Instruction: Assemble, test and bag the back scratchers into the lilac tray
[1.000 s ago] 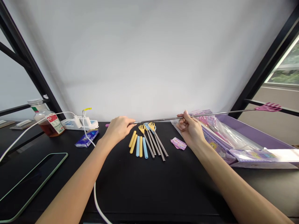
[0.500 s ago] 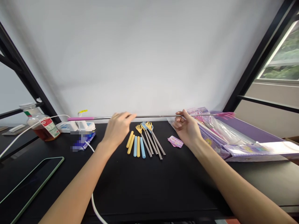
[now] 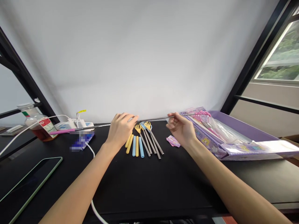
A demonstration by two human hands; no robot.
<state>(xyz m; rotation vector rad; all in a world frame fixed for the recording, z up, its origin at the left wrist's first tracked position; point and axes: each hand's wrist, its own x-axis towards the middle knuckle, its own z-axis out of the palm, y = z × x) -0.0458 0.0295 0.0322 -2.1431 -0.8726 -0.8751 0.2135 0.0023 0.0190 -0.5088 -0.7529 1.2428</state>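
A long telescopic back scratcher (image 3: 154, 119) spans the view, its pink handle at the left and its pink claw at the right. My left hand (image 3: 121, 129) is closed around its metal rod, left of the middle. Further right, my right hand (image 3: 181, 126) pinches the rod between thumb and fingers. Below and between my hands lie several yellow and blue handle sleeves (image 3: 137, 146) side by side. Next to them several metal rods with yellow and blue claw heads (image 3: 151, 140) lie fanned out. Small pink-purple cards (image 3: 173, 141) rest near my right hand.
At the right stands an open purple box (image 3: 247, 127) with plastic-wrapped pink items. On the left are a bottle of brown liquid (image 3: 42, 124), a power strip (image 3: 65, 125) with white cables, a blue packet (image 3: 82, 140) and a phone (image 3: 32, 186). A wall backs the black table (image 3: 149, 193).
The back scratcher has shifted left and now tilts, its handle end lower. Its claw is closer to my right hand, and the rod looks shorter on that side.
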